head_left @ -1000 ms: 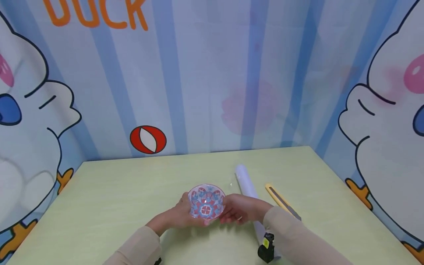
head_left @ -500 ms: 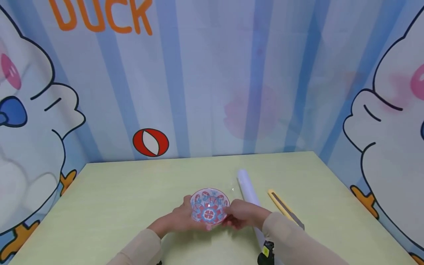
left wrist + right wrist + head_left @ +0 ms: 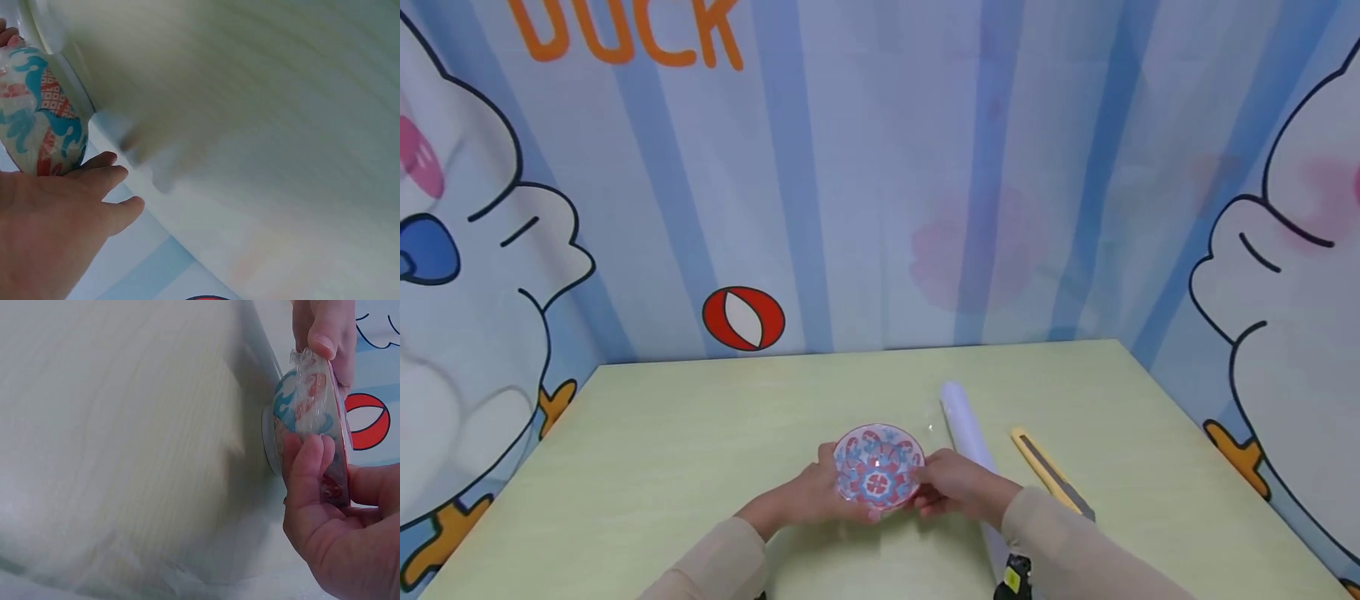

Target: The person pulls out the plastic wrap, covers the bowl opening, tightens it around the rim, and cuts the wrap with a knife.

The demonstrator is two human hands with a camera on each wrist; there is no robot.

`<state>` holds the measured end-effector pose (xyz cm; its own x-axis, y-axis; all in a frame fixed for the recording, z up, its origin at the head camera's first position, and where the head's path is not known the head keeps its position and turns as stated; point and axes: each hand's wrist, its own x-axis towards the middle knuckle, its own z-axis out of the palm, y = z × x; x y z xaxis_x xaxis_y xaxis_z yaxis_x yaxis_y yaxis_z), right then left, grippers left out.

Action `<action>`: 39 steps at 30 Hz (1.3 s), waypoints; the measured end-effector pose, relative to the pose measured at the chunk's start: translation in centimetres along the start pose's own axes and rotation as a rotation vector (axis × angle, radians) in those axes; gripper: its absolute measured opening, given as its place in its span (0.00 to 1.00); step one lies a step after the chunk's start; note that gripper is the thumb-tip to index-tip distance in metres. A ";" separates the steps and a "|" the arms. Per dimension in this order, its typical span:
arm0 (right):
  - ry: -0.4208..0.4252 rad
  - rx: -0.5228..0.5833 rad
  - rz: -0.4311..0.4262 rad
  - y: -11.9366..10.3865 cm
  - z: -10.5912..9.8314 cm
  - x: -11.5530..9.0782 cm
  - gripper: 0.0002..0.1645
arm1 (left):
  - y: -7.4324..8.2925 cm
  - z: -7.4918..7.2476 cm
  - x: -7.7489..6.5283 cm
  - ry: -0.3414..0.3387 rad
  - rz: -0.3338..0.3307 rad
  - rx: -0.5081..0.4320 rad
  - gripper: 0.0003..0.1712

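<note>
Both hands hold a small bowl with a red-and-blue flower pattern, its inside tilted towards the head camera. Clear plastic film lies crinkled over its outer wall, bunched near the rim. On the bowl's left side, my left hand grips it; the right wrist view shows that thumb at the film by the rim. From the right, my right hand pinches the rim, thumb on one side and curled fingers against the film-covered wall on the other. In the left wrist view the patterned outer wall shows above the left hand.
A long pale lavender roll lies just right of the bowl, partly under the right forearm. Beyond it is a yellow utility knife. A black object with a yellow label sits at the front. A striped cartoon backdrop stands behind the table.
The right hand's fingers have closed up on the bowl's right rim and wall. Bowl and hands sit slightly further right in the head view, which has itself shifted a little.
</note>
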<state>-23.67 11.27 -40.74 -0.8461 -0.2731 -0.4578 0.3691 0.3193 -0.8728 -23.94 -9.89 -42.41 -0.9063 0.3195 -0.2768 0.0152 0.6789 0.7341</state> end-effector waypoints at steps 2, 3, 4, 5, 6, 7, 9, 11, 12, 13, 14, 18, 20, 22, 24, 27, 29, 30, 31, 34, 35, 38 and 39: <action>0.003 0.000 -0.001 0.0 0.0 0.0 0.13 | 0.0 0.0 0.0 0.014 0.012 0.045 0.69; 0.003 0.000 -0.001 0.0 0.1 0.0 0.14 | 0.0 0.0 0.0 0.025 0.017 0.073 0.69; -0.002 -0.003 -0.004 0.0 0.1 0.0 0.14 | -0.1 -0.1 0.0 0.033 0.020 0.106 0.69; -0.006 -0.005 -0.008 -0.1 0.2 0.0 0.15 | -0.1 -0.2 -0.1 0.039 0.025 0.137 0.69; -0.008 -0.009 -0.010 -0.2 0.3 0.0 0.15 | -0.1 -0.2 -0.1 0.044 0.031 0.157 0.69; -0.009 -0.012 -0.012 -0.2 0.3 0.0 0.16 | -0.2 -0.3 -0.1 0.046 0.032 0.164 0.70; -0.008 -0.019 -0.009 -0.4 0.4 0.0 0.16 | -0.2 -0.3 -0.1 0.050 0.042 0.171 0.70; -0.008 -0.022 -0.006 -0.5 0.4 0.1 0.16 | -0.2 -0.3 -0.1 0.055 0.045 0.174 0.71; -0.005 -0.026 -0.002 -0.6 0.5 0.1 0.16 | -0.2 -0.3 -0.1 0.064 0.046 0.185 0.71; -0.005 -0.028 -0.001 -0.6 0.5 0.1 0.16 | -0.2 -0.2 -0.1 0.075 0.052 0.203 0.71; -0.003 -0.028 0.000 -0.6 0.5 0.1 0.16 | -0.2 -0.1 0.0 0.092 0.064 0.236 0.71; 0.009 -0.036 -0.001 -0.5 0.7 0.2 0.16 | -0.2 0.1 0.0 0.164 0.088 0.379 0.70; 0.017 -0.037 -0.002 -0.6 0.7 0.2 0.16 | -0.2 0.3 0.1 0.196 0.100 0.426 0.69; 0.022 -0.040 -0.003 -0.6 0.7 0.2 0.16 | -0.1 0.4 0.1 0.221 0.115 0.450 0.67; 0.021 -0.044 -0.001 -0.7 0.7 0.2 0.16 | -0.1 0.5 0.0 0.236 0.137 0.452 0.66; 0.006 -0.051 0.011 -0.7 0.7 0.2 0.16 | -0.4 0.5 0.0 0.228 0.162 0.429 0.64; -0.015 -0.062 0.016 -0.8 0.6 0.2 0.15 | -0.7 0.3 0.0 0.194 0.165 0.388 0.62; -0.025 -0.071 0.016 -0.8 0.6 0.2 0.15 | -0.8 0.2 0.0 0.174 0.163 0.364 0.62; -0.031 -0.077 0.016 -0.8 0.5 0.2 0.15 | -0.9 0.0 0.0 0.152 0.166 0.333 0.61; -0.027 -0.101 0.022 -1.0 0.2 0.3 0.15 | -1.1 -0.5 0.1 0.088 0.196 0.261 0.59; -0.021 -0.105 0.025 -1.0 0.1 0.3 0.15 | -1.1 -0.7 0.2 0.074 0.215 0.252 0.58; 0.005 -0.111 0.028 -0.9 -0.2 0.4 0.16 | -1.3 -1.1 0.3 0.033 0.273 0.232 0.53; 0.008 -0.110 0.028 -0.9 -0.3 0.4 0.17 | -1.5 -1.2 0.4 0.021 0.286 0.231 0.51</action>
<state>-24.46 11.17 -40.10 -0.8393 -0.2558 -0.4797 0.3484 0.4242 -0.8359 -24.77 -11.53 -42.87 -0.8600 0.5060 -0.0657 0.3624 0.6963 0.6196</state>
